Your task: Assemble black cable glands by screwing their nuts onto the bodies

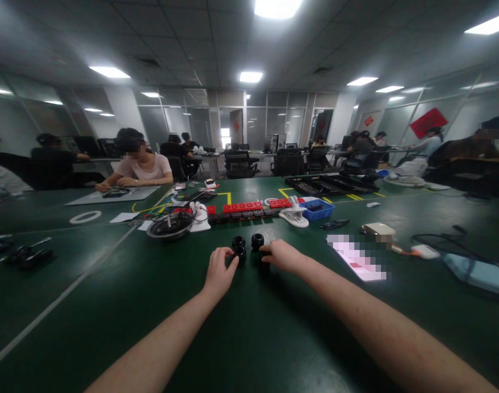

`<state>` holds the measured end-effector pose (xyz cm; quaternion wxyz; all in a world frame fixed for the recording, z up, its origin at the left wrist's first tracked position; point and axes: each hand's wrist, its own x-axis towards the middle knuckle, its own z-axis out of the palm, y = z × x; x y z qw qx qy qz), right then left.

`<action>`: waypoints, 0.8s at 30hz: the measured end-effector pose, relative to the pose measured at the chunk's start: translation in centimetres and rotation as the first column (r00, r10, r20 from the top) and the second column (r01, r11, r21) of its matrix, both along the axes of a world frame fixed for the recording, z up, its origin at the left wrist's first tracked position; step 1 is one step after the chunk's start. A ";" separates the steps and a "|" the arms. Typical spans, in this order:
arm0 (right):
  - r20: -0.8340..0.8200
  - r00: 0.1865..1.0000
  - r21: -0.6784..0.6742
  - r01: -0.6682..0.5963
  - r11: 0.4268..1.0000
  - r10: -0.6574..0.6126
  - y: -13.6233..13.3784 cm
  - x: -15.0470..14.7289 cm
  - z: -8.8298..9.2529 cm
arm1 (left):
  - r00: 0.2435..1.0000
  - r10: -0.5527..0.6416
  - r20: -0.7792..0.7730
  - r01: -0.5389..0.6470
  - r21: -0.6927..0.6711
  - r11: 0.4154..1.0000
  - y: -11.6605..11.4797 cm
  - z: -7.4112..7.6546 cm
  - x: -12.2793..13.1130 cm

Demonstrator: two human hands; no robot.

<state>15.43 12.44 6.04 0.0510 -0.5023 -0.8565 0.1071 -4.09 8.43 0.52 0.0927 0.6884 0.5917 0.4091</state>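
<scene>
Several small black, round, wheel-like pieces stand close together on the green table (249, 333) in front of me. My left hand (220, 271) has thumb and fingers closed around the near left black wheel-like piece (241, 254). Just behind that one sits another piece (238, 241), apart from my fingertips. On the other side, my right hand (283, 255) grips the near right black wheel-like piece (265, 258), which its fingers partly cover. A further piece (257, 240) stands behind it.
Beyond the pieces run red power strips (243, 207), with a metal bowl (170, 225) of cables to the left. A white clip stand (294, 214) and a blue basket (316, 210) are right of centre. A pink-white sheet (358, 259) lies right. A co-worker (141, 164) sits across.
</scene>
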 end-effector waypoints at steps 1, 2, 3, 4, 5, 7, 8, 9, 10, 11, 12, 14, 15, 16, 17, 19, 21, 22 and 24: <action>-0.013 1.000 0.008 0.001 1.000 -0.001 0.3 0.0 -0.1 | 1.000 0.000 0.000 0.000 -0.003 1.000 0.0 0.0 0.0; -0.027 1.000 0.015 0.003 1.000 -0.003 0.5 0.0 -0.3 | 1.000 -0.001 0.001 0.001 -0.005 1.000 0.0 0.1 0.0; -0.041 0.999 0.022 0.007 1.000 -0.006 0.7 0.0 -0.4 | 1.000 0.000 0.002 0.000 -0.008 1.000 0.0 0.1 0.0; -0.054 0.998 0.028 0.014 1.000 -0.012 0.8 0.0 -0.4 | 1.000 0.001 0.003 -0.001 -0.012 1.000 -0.1 0.1 0.0; -0.067 0.998 0.034 0.022 0.999 -0.019 1.0 0.0 -0.5 | 1.000 0.002 0.004 -0.002 -0.017 1.000 -0.1 0.2 0.0; -0.090 0.995 0.041 0.037 0.998 -0.033 1.2 0.0 -0.6 | 1.000 0.004 0.006 -0.004 -0.026 1.000 -0.1 0.2 0.0; -0.098 0.994 0.043 0.042 0.998 -0.037 1.3 0.0 -0.7 | 1.000 0.004 0.007 -0.004 -0.030 1.000 -0.2 0.3 0.0; -0.105 0.994 0.043 0.044 0.998 -0.040 1.4 0.0 -0.7 | 1.000 0.004 0.008 -0.004 -0.034 0.999 -0.2 0.3 0.0; -0.110 0.993 0.043 0.045 0.998 -0.040 1.5 0.1 -0.7 | 1.000 0.004 0.009 -0.004 -0.038 0.999 -0.2 0.3 0.0; -0.115 0.993 0.042 0.044 0.998 -0.039 1.6 0.0 -0.7 | 1.000 0.005 0.010 -0.005 -0.043 0.999 -0.2 0.4 0.1; -0.120 0.992 0.041 0.044 0.998 -0.039 1.8 0.0 -0.8 | 1.000 0.006 0.011 -0.006 -0.047 0.999 -0.2 0.4 0.1; -0.131 0.991 0.041 0.042 0.998 -0.037 2.0 0.0 -0.9 | 1.000 0.009 0.014 -0.008 -0.053 0.999 -0.2 0.5 0.1; -0.137 0.990 0.043 0.043 0.998 -0.037 2.1 -0.1 -0.9 | 1.000 0.011 0.015 -0.010 -0.055 0.998 -0.2 0.5 0.1; -0.143 0.989 0.047 0.044 0.998 -0.037 2.3 -0.1 -1.0 | 1.000 0.012 0.016 -0.011 -0.058 0.998 -0.2 0.5 0.1; -0.150 0.988 0.052 0.046 0.998 -0.038 2.4 -0.1 -1.1 | 1.000 0.014 0.017 -0.013 -0.059 0.998 -0.2 0.4 0.1; -0.166 0.985 0.067 0.050 0.996 -0.038 2.5 0.0 -1.3 | 1.000 0.016 0.017 -0.015 -0.062 0.998 -0.2 0.4 0.1; -0.188 0.982 0.087 0.049 0.995 -0.032 2.5 0.2 -1.6 | 1.000 0.017 0.016 -0.016 -0.059 0.998 -0.1 0.3 0.1; -0.200 0.979 0.099 0.046 0.994 -0.025 2.4 0.3 -1.8 | 1.000 0.016 0.014 -0.015 -0.055 0.998 -0.1 0.2 0.1; -0.228 0.974 0.124 0.036 0.992 -0.006 2.2 0.4 -1.9 | 1.000 0.011 0.011 -0.010 -0.045 0.999 0.0 0.1 0.1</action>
